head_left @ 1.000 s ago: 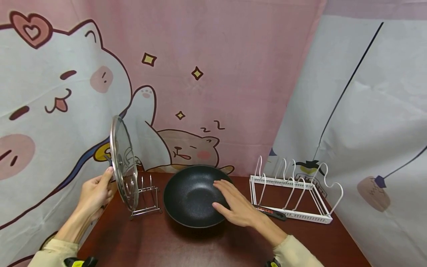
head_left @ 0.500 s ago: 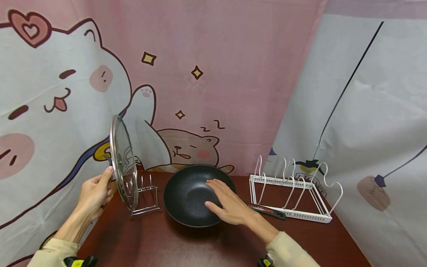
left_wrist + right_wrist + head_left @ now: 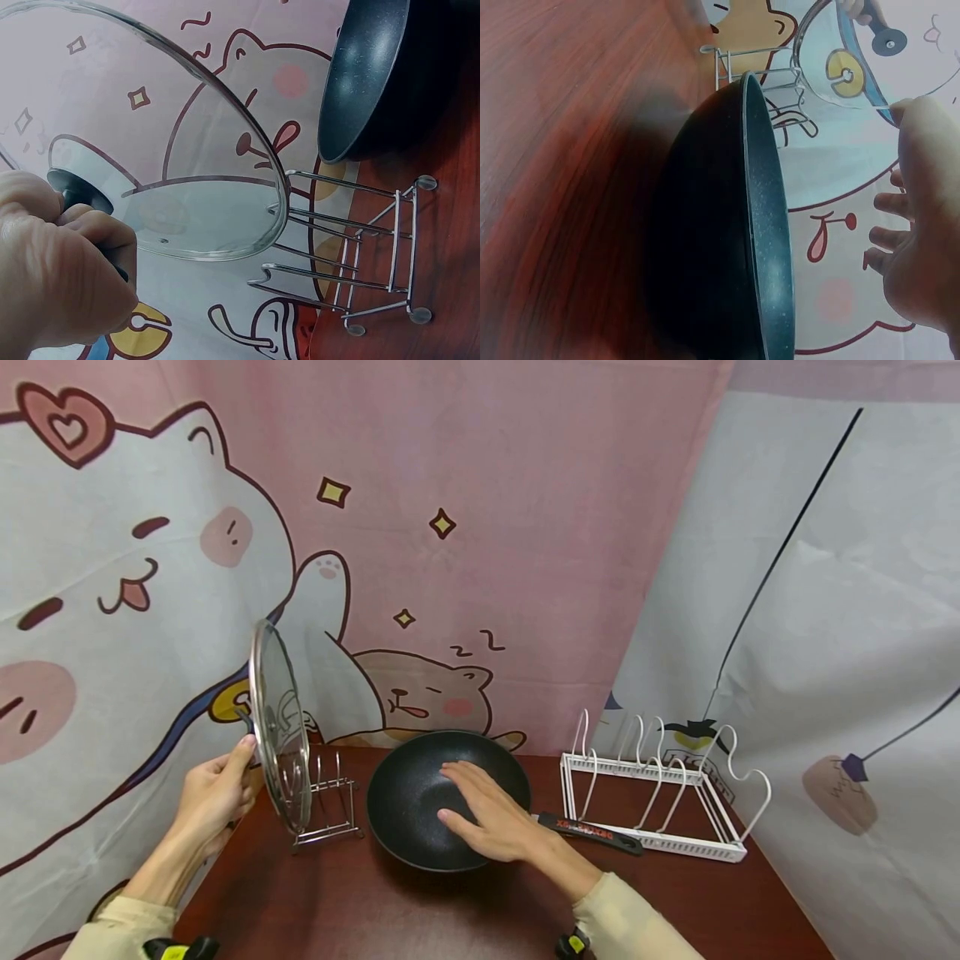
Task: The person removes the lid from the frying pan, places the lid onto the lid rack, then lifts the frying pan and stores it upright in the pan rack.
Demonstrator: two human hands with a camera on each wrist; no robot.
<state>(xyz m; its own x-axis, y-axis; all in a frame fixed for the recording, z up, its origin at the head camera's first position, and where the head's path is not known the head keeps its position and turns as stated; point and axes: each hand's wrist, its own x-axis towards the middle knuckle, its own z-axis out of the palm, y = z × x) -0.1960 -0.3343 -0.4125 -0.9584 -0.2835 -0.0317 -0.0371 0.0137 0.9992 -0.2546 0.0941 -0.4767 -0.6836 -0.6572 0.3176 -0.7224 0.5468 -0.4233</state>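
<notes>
My left hand (image 3: 213,789) grips the dark knob (image 3: 79,193) of a round glass pot lid (image 3: 283,752) with a metal rim. Held on edge, the lid overlaps a small silver wire rack (image 3: 327,836) in the head view; the left wrist view shows its lower rim beside the rack's prongs (image 3: 330,221). A black wok (image 3: 408,810) sits at mid-table, its handle (image 3: 592,833) pointing right. Over the wok's opening is my right hand (image 3: 491,822), fingers extended and thumb apart, holding nothing. The right wrist view shows that hand above the wok's rim (image 3: 751,217).
A white rack (image 3: 697,845) with upright wire dividers stands at the table's right, and the wok handle's end lies against its front edge. Behind the dark red table (image 3: 420,918) hangs a pink and white cartoon curtain (image 3: 540,568).
My right hand has slid left, from the wok's right side to over its middle, uncovering more of the handle. The left hand and lid have stayed nearly still.
</notes>
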